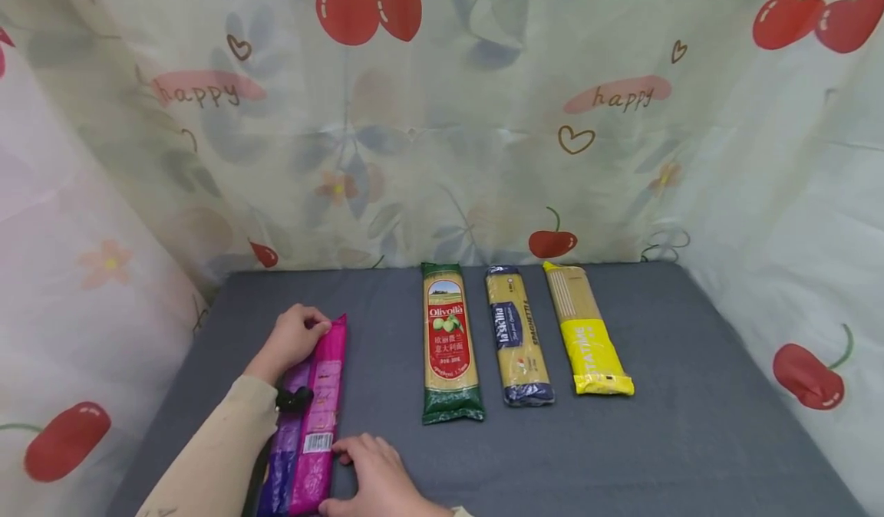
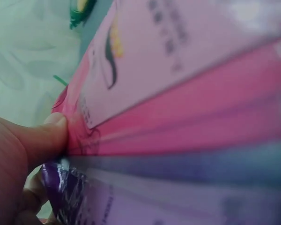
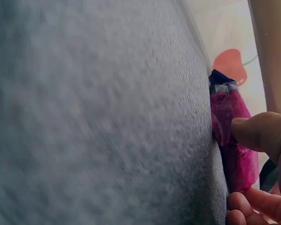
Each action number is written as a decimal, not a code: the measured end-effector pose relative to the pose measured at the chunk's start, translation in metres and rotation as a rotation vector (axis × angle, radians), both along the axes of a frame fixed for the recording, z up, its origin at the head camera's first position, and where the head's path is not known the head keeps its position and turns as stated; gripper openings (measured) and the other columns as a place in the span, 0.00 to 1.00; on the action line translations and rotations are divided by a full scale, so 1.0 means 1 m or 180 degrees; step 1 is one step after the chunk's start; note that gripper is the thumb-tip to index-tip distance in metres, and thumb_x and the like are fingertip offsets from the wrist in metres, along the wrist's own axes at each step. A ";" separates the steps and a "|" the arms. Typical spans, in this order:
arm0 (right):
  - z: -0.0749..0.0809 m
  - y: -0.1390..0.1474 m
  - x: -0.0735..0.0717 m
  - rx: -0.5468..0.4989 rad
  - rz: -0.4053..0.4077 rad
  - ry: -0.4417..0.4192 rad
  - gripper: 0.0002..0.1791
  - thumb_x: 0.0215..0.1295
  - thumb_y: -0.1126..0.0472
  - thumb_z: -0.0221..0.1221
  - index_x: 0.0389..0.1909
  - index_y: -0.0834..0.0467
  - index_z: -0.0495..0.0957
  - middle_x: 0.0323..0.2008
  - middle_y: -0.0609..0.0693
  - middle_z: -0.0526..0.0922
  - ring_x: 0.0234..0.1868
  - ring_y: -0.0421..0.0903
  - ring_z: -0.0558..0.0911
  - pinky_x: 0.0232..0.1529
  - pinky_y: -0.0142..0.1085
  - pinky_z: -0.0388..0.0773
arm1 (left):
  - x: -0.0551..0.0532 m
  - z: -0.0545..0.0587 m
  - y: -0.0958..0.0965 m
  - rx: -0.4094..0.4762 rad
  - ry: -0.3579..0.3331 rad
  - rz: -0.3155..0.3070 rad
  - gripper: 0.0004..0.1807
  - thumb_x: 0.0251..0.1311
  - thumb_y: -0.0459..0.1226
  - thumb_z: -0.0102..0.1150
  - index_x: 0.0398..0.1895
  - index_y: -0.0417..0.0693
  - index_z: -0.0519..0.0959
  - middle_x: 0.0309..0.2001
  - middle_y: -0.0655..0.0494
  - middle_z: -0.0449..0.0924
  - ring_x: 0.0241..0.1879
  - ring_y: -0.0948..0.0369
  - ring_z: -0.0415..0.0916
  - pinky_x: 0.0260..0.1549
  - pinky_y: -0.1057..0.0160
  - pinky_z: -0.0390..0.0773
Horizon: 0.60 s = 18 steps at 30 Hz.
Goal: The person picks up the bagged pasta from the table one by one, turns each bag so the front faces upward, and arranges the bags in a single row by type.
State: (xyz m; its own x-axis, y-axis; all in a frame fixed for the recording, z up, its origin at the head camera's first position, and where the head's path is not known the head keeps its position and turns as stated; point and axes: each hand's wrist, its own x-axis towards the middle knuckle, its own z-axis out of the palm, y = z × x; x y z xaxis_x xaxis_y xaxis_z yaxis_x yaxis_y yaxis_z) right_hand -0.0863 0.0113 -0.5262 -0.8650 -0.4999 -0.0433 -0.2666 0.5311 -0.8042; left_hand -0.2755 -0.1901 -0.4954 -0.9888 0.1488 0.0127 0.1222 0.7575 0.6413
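Observation:
A long pink packet [image 1: 324, 417] with a barcode label lies at the left of the dark grey table, alongside a purple packet [image 1: 283, 448] that my left arm partly covers. My left hand [image 1: 295, 337] pinches the far end of the pink packet; its thumb [image 2: 54, 133] shows on the corner in the left wrist view, other fingers behind. At the near end, my right hand [image 1: 380, 475] holds the pink packet's right edge. In the right wrist view its thumb [image 3: 253, 133] lies against the pink wrapper, with bent fingers [image 3: 253, 206] farther along it.
To the right lie three spaghetti packets in a row: a green-ended one [image 1: 452, 348] with a red label, a navy-ended one [image 1: 518, 340] and a yellow one [image 1: 590, 333]. A cherry-printed curtain [image 1: 414, 133] hangs behind and at both sides of the table [image 1: 656, 440].

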 end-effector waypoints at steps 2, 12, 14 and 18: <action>-0.001 -0.001 0.001 -0.0036 -0.0022 -0.0037 0.31 0.50 0.46 0.71 0.54 0.50 0.74 0.36 0.32 0.71 0.39 0.31 0.68 0.44 0.32 0.68 | 0.002 0.005 0.000 0.0065 0.0046 0.0029 0.08 0.68 0.38 0.56 0.37 0.44 0.82 0.41 0.45 0.71 0.40 0.50 0.69 0.38 0.52 0.71; 0.009 0.003 0.000 -0.0558 -0.0284 -0.0823 0.35 0.53 0.48 0.70 0.61 0.50 0.69 0.38 0.32 0.76 0.45 0.35 0.72 0.49 0.36 0.72 | 0.013 0.038 0.009 0.0432 0.0134 0.0334 0.10 0.68 0.38 0.55 0.41 0.41 0.81 0.45 0.42 0.71 0.42 0.49 0.69 0.39 0.52 0.71; 0.010 0.005 -0.001 -0.0692 -0.0349 -0.0870 0.35 0.54 0.49 0.70 0.61 0.51 0.69 0.37 0.34 0.76 0.44 0.36 0.73 0.48 0.36 0.72 | 0.015 0.041 0.010 0.0452 0.0163 0.0434 0.11 0.68 0.39 0.55 0.42 0.40 0.81 0.45 0.42 0.71 0.42 0.49 0.69 0.39 0.52 0.72; 0.011 0.009 -0.004 -0.0952 -0.0490 -0.0877 0.34 0.54 0.51 0.70 0.61 0.51 0.68 0.36 0.39 0.76 0.41 0.38 0.75 0.43 0.35 0.73 | 0.019 0.048 0.012 0.0518 0.0227 0.0659 0.12 0.68 0.40 0.55 0.43 0.40 0.81 0.44 0.43 0.72 0.41 0.50 0.70 0.35 0.55 0.73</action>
